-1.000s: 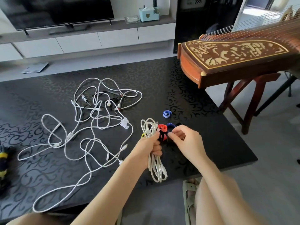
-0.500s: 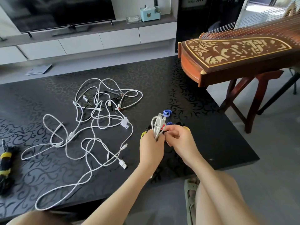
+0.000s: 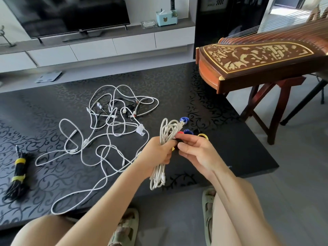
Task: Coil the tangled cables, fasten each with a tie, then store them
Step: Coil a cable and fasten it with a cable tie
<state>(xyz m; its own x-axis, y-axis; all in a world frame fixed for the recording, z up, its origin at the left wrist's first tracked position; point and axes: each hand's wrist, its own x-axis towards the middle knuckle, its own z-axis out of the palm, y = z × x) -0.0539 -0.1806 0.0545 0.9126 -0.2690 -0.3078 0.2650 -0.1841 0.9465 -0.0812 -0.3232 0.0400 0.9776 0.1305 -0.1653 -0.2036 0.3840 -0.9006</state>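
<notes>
Left hand [image 3: 158, 153] wraps its fingers round the white coil [image 3: 166, 130]; right hand [image 3: 198, 151] pinches a black tie [image 3: 179, 140] at it

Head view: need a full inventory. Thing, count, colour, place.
coiled cable: 1, white, in the left hand
black tie: 1, black, at the coil between the hands
loose ties: at least 4, blue, red, yellow, on the table behind the hands
tangled cables: one pile, mostly white, some black, table centre
tied bundle: 1, black with two yellow ties, table's left end
table: 1, black patterned, foreground
stringed instrument: 1, brown wood, on a stand, right
TV: 1, black, on the white cabinet
tissue box: 1, light blue, on the cabinet
sandals: 2, greenish, on the feet
left hand: grips the coiled cable
right hand: pinches the black tie
</notes>
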